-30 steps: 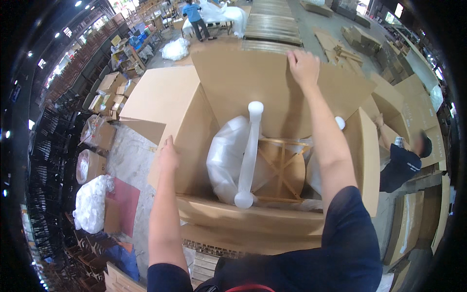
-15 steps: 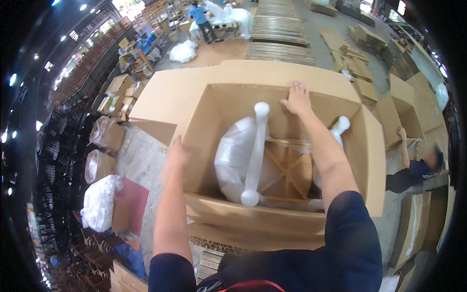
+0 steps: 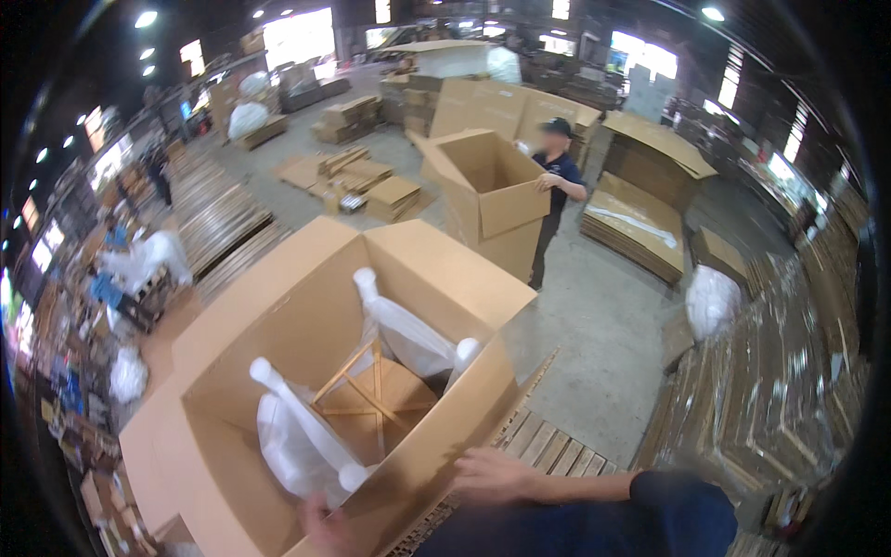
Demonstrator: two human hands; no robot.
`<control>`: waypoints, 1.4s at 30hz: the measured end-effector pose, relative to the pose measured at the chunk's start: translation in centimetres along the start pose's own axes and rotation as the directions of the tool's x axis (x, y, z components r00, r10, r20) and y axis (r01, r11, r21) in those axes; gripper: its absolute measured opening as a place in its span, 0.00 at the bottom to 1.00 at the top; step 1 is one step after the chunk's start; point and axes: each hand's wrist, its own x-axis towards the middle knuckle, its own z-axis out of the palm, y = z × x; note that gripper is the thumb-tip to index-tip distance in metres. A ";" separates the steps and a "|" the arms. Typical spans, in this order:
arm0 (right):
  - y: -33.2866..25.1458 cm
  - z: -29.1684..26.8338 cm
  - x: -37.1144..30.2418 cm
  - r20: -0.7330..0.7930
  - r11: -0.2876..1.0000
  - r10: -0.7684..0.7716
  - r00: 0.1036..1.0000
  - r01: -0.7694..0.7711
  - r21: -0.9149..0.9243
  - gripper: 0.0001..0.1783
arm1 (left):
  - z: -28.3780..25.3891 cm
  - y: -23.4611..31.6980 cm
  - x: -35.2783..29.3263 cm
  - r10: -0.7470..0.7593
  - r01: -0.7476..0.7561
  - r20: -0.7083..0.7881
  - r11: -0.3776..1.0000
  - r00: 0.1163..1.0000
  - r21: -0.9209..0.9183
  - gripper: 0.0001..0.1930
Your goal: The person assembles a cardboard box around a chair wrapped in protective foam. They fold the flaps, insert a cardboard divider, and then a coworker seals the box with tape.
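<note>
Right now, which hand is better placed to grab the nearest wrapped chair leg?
Left, probably. The left hand sits just below the wrapped leg at its near end; the right hand rests farther off, on the box rim.

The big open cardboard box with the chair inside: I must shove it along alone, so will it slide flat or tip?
The cardboard box looks wide and squat, so it would probably slide, not tip. The wrapped wooden chair inside likely makes it heavy. Its open flaps look bendy, so pushing low, where the right hand rests, seems safer.

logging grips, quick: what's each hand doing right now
Left hand: on the near wall of the box; grip cannot be told.
Right hand: flat on the box's near edge, open, holding nothing.
</note>
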 end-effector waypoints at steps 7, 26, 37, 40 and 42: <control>-1.3 3.1 -1.6 -0.133 0.922 0.201 0.971 -0.233 -0.309 0.39 | 8.7 4.5 -5.4 0.454 -0.748 0.656 0.608 0.602 0.266 0.26; -8.8 -7.1 -7.0 0.575 0.642 0.631 0.521 -0.767 -0.009 0.32 | 9.1 4.9 -3.4 0.048 -0.585 0.808 0.715 0.587 0.383 0.35; -5.4 -7.2 -3.4 0.317 0.887 0.372 0.873 -0.233 -0.399 0.25 | 8.4 8.9 -13.7 0.050 -0.649 0.820 0.640 0.571 0.412 0.10; -7.3 -12.2 -2.8 0.387 0.902 0.232 0.892 -0.048 -0.429 0.28 | 6.2 11.7 -15.7 0.424 -0.750 0.695 0.612 0.580 0.252 0.07; -9.9 -17.5 -0.9 0.328 0.888 0.129 0.936 0.038 -0.458 0.23 | 4.7 14.6 -16.3 0.688 -0.850 0.511 0.483 0.516 0.208 0.07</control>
